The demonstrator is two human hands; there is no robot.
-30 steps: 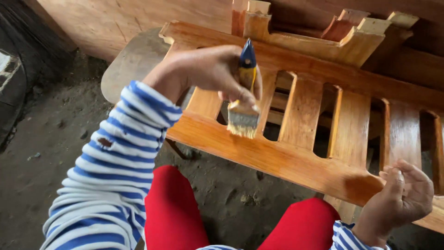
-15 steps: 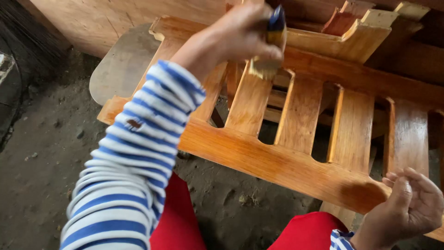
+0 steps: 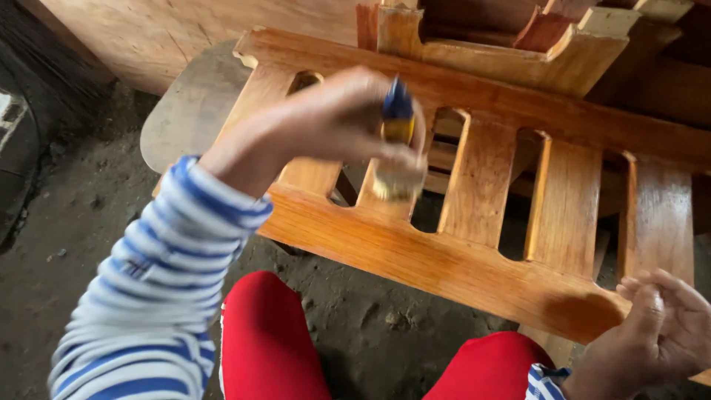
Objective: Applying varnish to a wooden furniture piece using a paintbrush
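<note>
My left hand (image 3: 326,126) grips a paintbrush (image 3: 396,148) with a blue and yellow handle, bristles down. The blurred bristles touch a slat just above the near rail of a glossy, varnished wooden slatted frame (image 3: 415,252). The frame lies tilted across my lap and has several upright slats between two long rails. My right hand (image 3: 659,326) holds the right end of the near rail, fingers curled at its edge. Both arms wear blue-and-white striped sleeves.
A grey rounded board (image 3: 185,104) lies under the frame's far left corner. A notched wooden piece (image 3: 503,52) and more timber stand behind the frame. My red trousers (image 3: 274,341) are below, over a dirt floor (image 3: 81,222). A dark object (image 3: 15,148) sits at the left edge.
The brush went from the near rail up to the far rail, then came back down along a slat to near the lower rail. The right hand stayed at the rail's end.
</note>
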